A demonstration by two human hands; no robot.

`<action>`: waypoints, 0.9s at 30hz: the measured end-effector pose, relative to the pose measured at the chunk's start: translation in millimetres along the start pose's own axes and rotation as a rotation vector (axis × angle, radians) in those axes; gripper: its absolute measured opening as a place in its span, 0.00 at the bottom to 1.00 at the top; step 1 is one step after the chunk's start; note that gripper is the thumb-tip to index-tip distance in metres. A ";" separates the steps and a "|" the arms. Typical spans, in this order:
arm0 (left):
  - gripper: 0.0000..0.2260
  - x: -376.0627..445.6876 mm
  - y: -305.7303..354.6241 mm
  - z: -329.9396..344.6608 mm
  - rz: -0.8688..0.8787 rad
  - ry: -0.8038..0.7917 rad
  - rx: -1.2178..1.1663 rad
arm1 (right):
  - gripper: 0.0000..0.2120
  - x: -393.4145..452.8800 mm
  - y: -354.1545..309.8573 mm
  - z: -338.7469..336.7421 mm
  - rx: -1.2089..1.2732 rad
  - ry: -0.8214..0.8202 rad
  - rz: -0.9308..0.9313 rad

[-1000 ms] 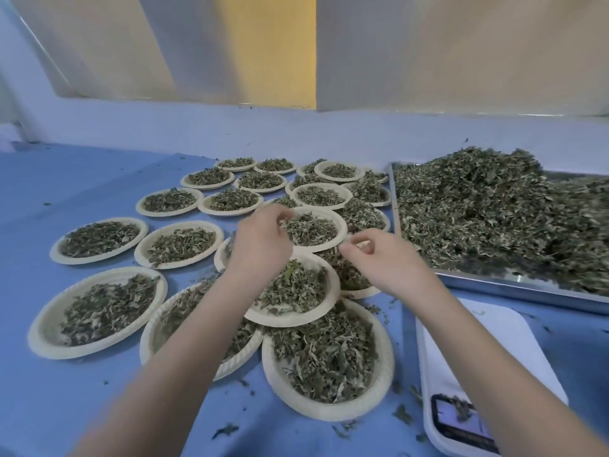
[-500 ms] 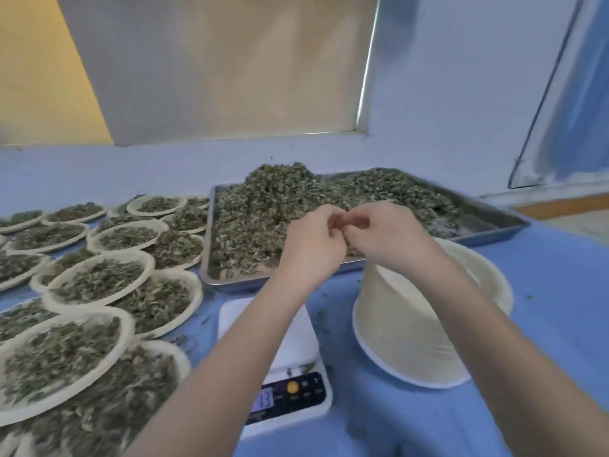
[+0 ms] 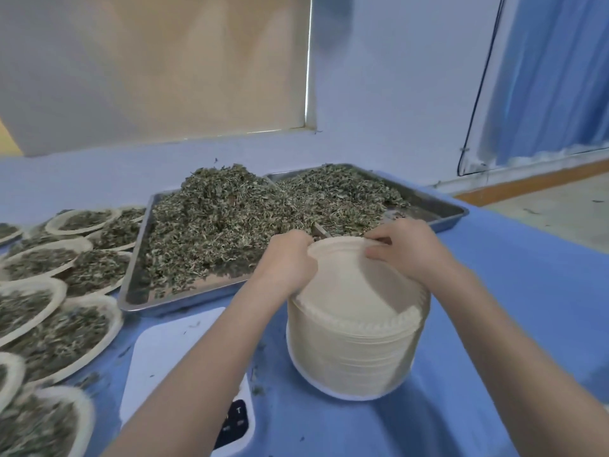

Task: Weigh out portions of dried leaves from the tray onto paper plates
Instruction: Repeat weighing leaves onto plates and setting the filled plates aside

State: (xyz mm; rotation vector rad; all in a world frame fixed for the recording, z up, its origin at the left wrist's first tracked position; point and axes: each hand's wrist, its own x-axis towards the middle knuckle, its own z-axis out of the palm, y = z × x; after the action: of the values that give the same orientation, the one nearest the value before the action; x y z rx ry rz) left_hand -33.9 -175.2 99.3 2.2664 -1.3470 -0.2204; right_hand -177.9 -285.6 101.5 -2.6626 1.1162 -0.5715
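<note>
A tall stack of cream paper plates (image 3: 356, 341) stands on the blue table at centre right. My left hand (image 3: 285, 263) grips the left rim of the top plate (image 3: 342, 258). My right hand (image 3: 405, 249) pinches that plate's far right rim with curled fingers. Behind the stack lies a metal tray (image 3: 131, 291) heaped with dried green leaves (image 3: 230, 216). A white digital scale (image 3: 171, 354) sits in front of the tray, partly hidden by my left forearm, with nothing on its platform.
Several paper plates filled with leaves (image 3: 56, 334) cover the table on the left, some overlapping. A second tray (image 3: 448, 209) adjoins the first on the right. Loose leaf bits lie near the scale. The table's right edge drops to a floor (image 3: 560, 212).
My view swung right from the filled plates to the tray and plate stack. Both hands moved from the filled plates, met above the stack, then came down onto the top plate's rim.
</note>
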 end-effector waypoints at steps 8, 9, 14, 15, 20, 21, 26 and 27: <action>0.08 0.3 9.5 -13.5 0.021 0.089 -0.016 | 0.06 4.0 1.1 -9.7 0.094 0.066 0.005; 0.09 0.3 10.7 -16.5 0.024 0.097 -0.024 | 0.07 4.6 -0.2 -12.0 0.099 0.068 0.006; 0.14 -5.0 7.1 -38.2 0.041 0.161 -0.160 | 0.12 9.8 -16.6 -27.0 0.161 0.115 0.024; 0.15 -8.0 2.6 -44.2 0.015 0.171 -0.246 | 0.11 10.5 -22.2 -28.6 0.182 0.130 0.027; 0.12 -41.0 -38.5 -73.0 -0.187 0.240 -1.023 | 0.09 10.3 -69.9 -13.0 0.257 0.123 0.050; 0.09 -50.1 -48.6 -77.6 -0.207 0.261 -1.141 | 0.10 11.8 -82.8 -6.7 0.279 0.095 0.057; 0.10 -92.3 -106.2 -89.9 -0.380 0.430 -1.289 | 0.14 1.6 -145.4 27.3 0.580 0.006 0.056; 0.12 -98.5 -116.3 -89.4 -0.400 0.470 -1.281 | 0.14 -6.2 -153.4 35.9 0.689 0.014 0.070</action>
State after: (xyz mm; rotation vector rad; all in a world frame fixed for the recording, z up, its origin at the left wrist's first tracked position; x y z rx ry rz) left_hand 41.2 -15.6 109.4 1.2887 -0.2630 -0.4725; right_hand -68.4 -173.3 117.0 -2.0202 0.8121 -0.7887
